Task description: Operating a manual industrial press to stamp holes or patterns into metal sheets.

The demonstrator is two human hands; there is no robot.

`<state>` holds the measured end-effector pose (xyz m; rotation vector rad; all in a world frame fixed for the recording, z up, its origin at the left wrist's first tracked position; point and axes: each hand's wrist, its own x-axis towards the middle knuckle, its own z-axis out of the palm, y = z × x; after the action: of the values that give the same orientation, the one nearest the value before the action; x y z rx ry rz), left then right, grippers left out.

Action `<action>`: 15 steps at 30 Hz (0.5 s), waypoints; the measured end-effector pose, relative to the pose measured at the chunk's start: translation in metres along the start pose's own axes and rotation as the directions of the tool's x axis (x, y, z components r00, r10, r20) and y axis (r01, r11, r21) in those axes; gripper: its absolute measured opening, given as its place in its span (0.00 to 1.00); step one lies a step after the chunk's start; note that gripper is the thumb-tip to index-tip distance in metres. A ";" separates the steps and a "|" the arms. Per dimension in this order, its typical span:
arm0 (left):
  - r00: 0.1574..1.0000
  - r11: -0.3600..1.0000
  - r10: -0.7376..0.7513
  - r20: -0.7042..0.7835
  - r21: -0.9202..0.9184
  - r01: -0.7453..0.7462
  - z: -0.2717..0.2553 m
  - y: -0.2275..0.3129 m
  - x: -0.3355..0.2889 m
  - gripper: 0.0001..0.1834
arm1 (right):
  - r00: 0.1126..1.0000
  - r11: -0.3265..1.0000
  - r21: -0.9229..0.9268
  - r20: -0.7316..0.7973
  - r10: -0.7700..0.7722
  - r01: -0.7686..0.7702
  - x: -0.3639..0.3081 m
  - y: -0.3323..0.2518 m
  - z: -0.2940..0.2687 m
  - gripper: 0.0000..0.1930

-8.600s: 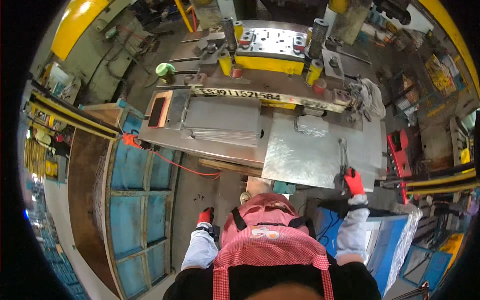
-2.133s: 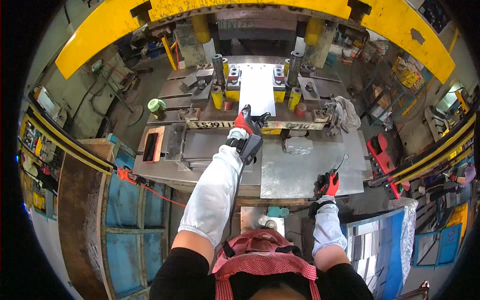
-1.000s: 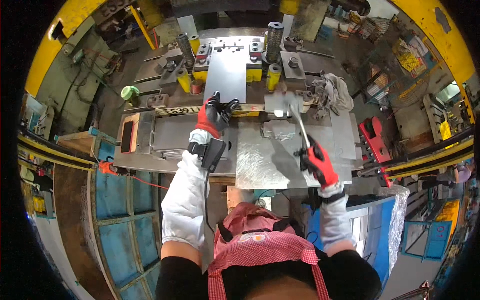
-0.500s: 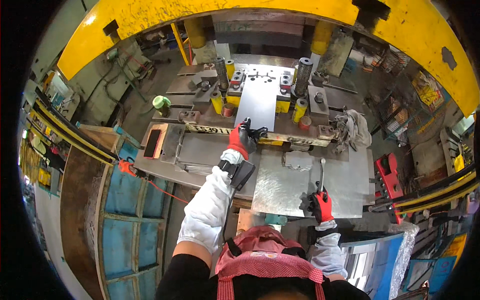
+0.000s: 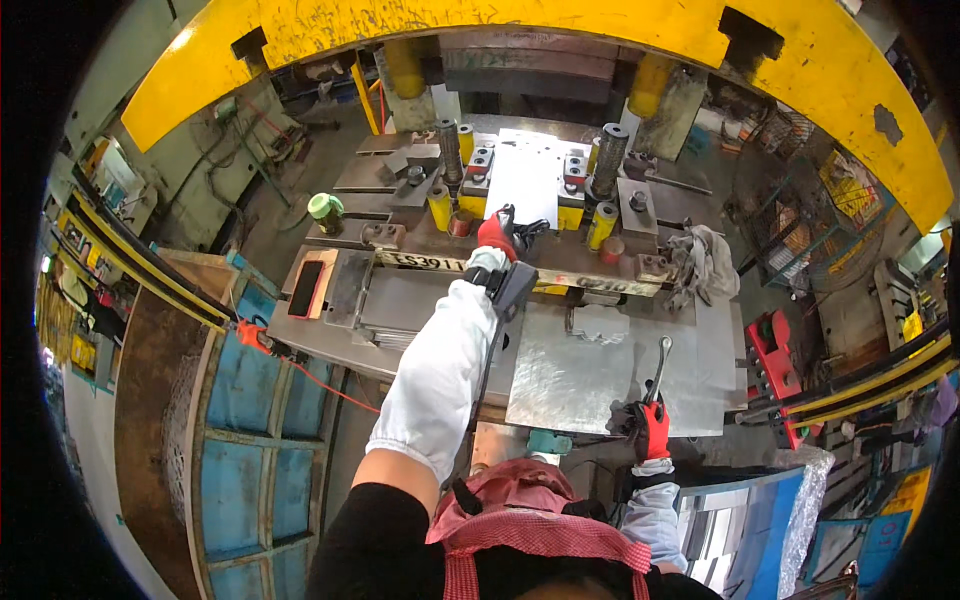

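My left hand (image 5: 505, 236), in a red and black glove, reaches forward over the press bed. Its fingers are closed at the near edge of a flat metal sheet (image 5: 523, 185), which lies between the guide posts of the die. Exactly how the fingertips sit on that edge is partly hidden. In my right hand (image 5: 648, 425), gloved alike, is a wrench (image 5: 660, 366) with its ring end pointing up and away. That hand is above the near right edge of a large bright steel plate (image 5: 570, 370).
A stack of small metal pieces (image 5: 600, 323) rests on the plate. Left of it are stacked sheets (image 5: 405, 300) and a phone (image 5: 307, 288). A grey rag (image 5: 703, 262) hangs at the die's right. The yellow press frame (image 5: 480, 20) arches overhead; dark guide posts (image 5: 609, 160) stand upright.
The metal sheet has slid away from me, deeper into the die, with my left hand following forward. My right hand and the wrench have shifted slightly nearer, and the wrench tilts more rightward.
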<state>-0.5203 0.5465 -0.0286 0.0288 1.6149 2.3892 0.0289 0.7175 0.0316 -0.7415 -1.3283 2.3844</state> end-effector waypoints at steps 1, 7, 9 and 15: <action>0.999 0.998 0.045 0.013 0.040 -0.046 0.004 0.000 0.017 0.20 | 0.998 0.999 0.005 0.026 -0.054 0.054 0.004 0.005 -0.014 0.26; 0.940 0.942 0.182 0.289 0.224 -0.251 0.062 -0.052 -0.006 0.17 | 0.963 0.997 -0.066 -0.265 -0.051 0.035 -0.019 -0.017 -0.019 0.24; 0.968 0.979 0.145 0.204 0.112 -0.170 0.044 -0.034 -0.020 0.16 | 0.980 0.994 0.109 -0.198 0.014 0.008 -0.018 -0.008 -0.014 0.18; 0.987 0.949 -0.091 0.134 -0.289 0.127 0.098 0.034 -0.084 0.12 | 0.987 0.996 0.086 -0.163 0.006 0.008 -0.004 0.000 -0.022 0.10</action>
<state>-0.4305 0.6052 0.0505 0.0245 1.1615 2.4650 0.0450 0.7306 0.0233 -0.8889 -1.1517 2.3087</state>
